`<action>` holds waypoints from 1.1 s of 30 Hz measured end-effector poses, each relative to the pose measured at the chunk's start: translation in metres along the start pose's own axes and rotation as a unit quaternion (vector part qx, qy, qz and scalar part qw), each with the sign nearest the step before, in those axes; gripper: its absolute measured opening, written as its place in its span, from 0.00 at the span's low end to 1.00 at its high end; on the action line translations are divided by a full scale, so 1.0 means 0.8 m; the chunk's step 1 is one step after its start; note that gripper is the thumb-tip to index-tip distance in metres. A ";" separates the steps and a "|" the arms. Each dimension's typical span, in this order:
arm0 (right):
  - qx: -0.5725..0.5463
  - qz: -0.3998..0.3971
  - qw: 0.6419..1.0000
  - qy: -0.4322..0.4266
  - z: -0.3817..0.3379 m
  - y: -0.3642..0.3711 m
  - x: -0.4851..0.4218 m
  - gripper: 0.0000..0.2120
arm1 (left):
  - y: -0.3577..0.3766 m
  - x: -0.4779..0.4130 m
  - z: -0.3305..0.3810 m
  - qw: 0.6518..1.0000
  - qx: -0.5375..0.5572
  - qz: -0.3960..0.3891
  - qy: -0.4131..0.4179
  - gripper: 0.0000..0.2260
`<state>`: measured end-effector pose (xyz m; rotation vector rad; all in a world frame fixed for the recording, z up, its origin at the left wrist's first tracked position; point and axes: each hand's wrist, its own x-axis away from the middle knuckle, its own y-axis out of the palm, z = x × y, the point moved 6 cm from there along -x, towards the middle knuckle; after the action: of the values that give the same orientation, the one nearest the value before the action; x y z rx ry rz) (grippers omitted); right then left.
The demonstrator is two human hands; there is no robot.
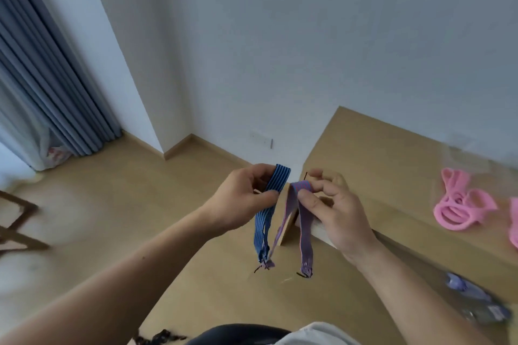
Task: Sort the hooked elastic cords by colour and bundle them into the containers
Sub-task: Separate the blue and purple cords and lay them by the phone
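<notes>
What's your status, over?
Left grip pinches blue cord. Right grip pinches folded purple cord. Their lower ends overlap, maybe hooked. Pink cords on table.

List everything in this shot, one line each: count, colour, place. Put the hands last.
blue cord: one, blue striped, hanging from the left hand
purple cord: one, purple, folded over the right hand's fingers, both ends hanging
pink cords: one looped heap, count unclear, pink, on the table's right
purple bundle: one, purple, blurred, near right of the table
table: one, light wood, right
curtain: one, grey-blue, far left
wall socket: one, white, low on the wall
wooden frame: one, dark brown, left edge
left hand: pinches the blue cord
right hand: pinches the purple cord
</notes>
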<state>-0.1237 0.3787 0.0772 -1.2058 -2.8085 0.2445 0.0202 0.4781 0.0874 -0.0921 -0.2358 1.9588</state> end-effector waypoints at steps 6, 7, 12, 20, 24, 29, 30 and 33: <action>-0.129 0.051 0.990 -0.019 0.015 -0.089 0.027 0.05 | 0.075 -0.022 0.033 0.997 0.029 -0.073 -0.012 0.20; -0.125 0.072 0.989 -0.031 0.017 -0.105 0.033 0.03 | 0.088 -0.026 0.036 0.997 0.011 -0.075 -0.021 0.19; -0.126 0.143 0.980 -0.054 0.032 -0.166 0.054 0.04 | 0.162 -0.045 0.064 0.993 -0.082 -0.083 0.011 0.11; -0.090 0.092 0.990 -0.065 0.063 -0.222 0.092 0.28 | 0.276 -0.065 0.110 0.993 0.035 -0.113 0.000 0.14; -0.061 0.152 0.986 -0.032 0.082 -0.250 0.111 0.30 | 0.330 -0.082 0.137 0.978 0.140 -0.150 -0.032 0.15; -0.086 0.158 0.984 -0.021 0.089 -0.276 0.136 0.23 | 0.400 -0.099 0.152 0.945 0.206 -0.244 -0.068 0.20; -0.101 0.168 0.981 -0.017 0.088 -0.283 0.138 0.21 | 0.411 -0.102 0.152 0.940 0.212 -0.256 -0.075 0.20; -0.134 0.204 0.970 -0.008 0.091 -0.307 0.144 0.34 | 0.440 -0.117 0.153 0.919 0.235 -0.304 -0.092 0.18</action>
<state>-0.3878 0.2877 0.0494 -1.8460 -2.6380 -0.1120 -0.2825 0.2460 0.1295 0.4368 0.0886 1.3509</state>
